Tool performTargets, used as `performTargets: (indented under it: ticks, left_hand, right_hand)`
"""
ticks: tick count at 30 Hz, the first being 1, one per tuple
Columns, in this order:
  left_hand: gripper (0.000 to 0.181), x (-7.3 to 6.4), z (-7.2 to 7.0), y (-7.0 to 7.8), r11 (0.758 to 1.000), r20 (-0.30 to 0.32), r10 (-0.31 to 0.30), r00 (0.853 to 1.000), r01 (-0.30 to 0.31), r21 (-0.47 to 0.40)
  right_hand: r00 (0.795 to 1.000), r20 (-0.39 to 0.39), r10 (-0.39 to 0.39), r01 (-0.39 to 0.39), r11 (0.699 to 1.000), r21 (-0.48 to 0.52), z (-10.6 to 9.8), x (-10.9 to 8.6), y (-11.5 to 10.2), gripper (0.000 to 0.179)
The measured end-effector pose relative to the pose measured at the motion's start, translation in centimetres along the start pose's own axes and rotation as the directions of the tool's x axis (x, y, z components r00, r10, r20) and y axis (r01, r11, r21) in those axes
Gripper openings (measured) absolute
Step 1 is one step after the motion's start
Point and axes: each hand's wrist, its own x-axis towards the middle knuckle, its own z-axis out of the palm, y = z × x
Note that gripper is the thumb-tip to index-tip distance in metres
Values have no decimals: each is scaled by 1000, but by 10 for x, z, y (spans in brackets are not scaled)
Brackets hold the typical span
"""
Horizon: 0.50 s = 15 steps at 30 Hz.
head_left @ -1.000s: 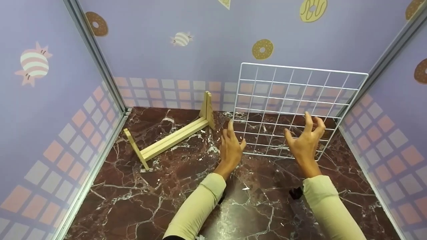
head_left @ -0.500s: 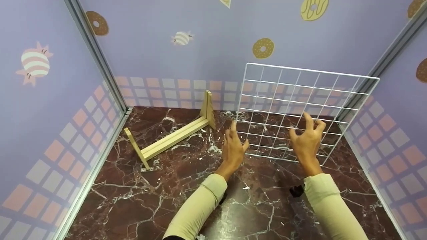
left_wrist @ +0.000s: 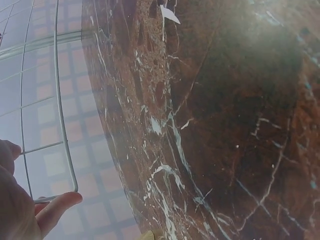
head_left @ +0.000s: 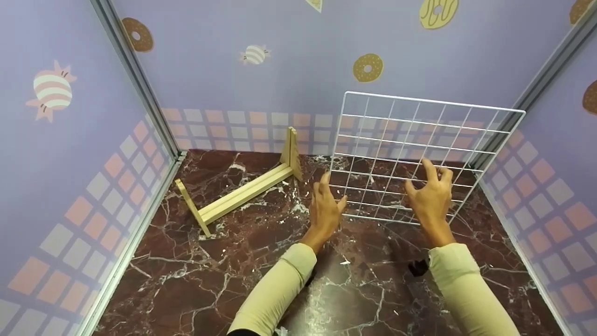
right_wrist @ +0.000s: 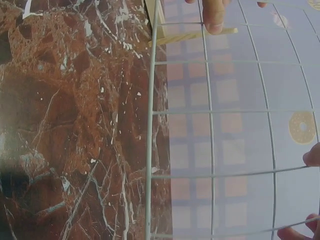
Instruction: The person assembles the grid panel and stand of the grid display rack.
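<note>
A white wire grid panel (head_left: pixel 405 142) stands tilted above the dark floor in the head view, its top leaning toward the back wall. My left hand (head_left: pixel 325 207) grips its lower left side; in the left wrist view, the thumb (left_wrist: pixel 59 209) lies across the rounded corner. Farther right, my right hand (head_left: pixel 431 200) holds the wires at the lower right with bent fingers. In the right wrist view the grid (right_wrist: pixel 211 112) fills the right half, and fingertips (right_wrist: pixel 313 156) touch its wires at the right edge. Some fingers are hidden behind the hands.
To the left, a pale wooden stand (head_left: pixel 247 193) with two upright end pieces rests on the marbled floor (head_left: pixel 186 289). Purple patterned walls (head_left: pixel 210 70) enclose the back and both sides. White scraps (head_left: pixel 345 262) and a small black object (head_left: pixel 418 267) lie near my forearms.
The grid panel shifted right and its right side swung outward, then it dipped slightly back left. Both hands moved a little right with it. The wooden stand stayed put.
</note>
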Motion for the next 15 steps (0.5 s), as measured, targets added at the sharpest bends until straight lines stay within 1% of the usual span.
performTargets:
  ticks: [4, 10, 15]
  left_hand:
    - [81, 2, -3, 1, 1000, 7, -15, 1000, 15, 4]
    - [81, 2, -6, 2, 1000, 17, -21, 1000, 21, 10]
    - [81, 3, -10, 1, 1000, 39, -13, 999, 14, -22]
  right_hand:
    - [1000, 2, 3, -3, 1000, 9, 1, 0, 1, 62]
    - [1000, -19, 8, -8, 999, 33, 1, -1, 1, 62]
    - [999, -32, 18, -17, 999, 45, 1, -1, 0, 62]
